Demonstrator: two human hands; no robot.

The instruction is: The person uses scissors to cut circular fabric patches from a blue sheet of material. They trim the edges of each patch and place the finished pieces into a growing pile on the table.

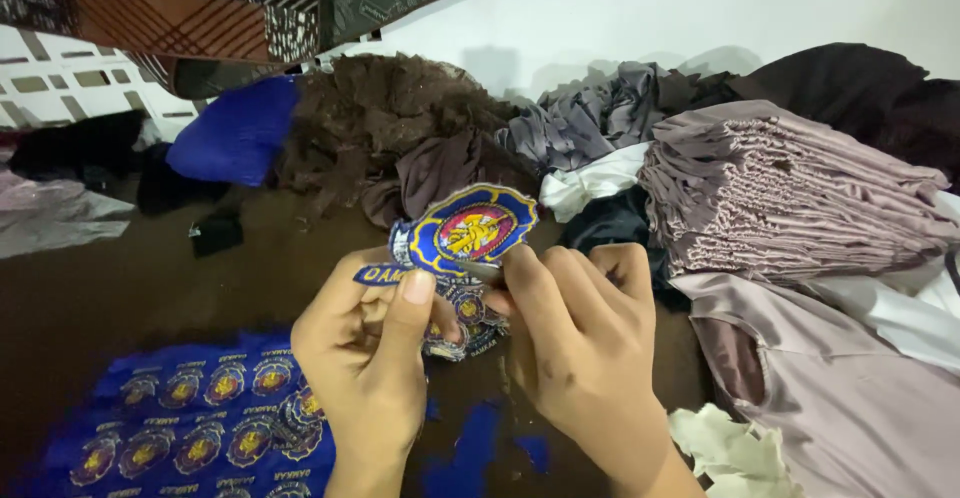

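Embroidered badge (472, 230), pinched above the dark surface (120, 288) in my left hand (365, 358) while my right hand (575, 343) grips a small blade: I'd trim slowly, hugging its border.

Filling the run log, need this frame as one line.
left hand: holds blue badge | right hand: on badge edge, tool unclear | below: badge sheet | right: folded mauve stack
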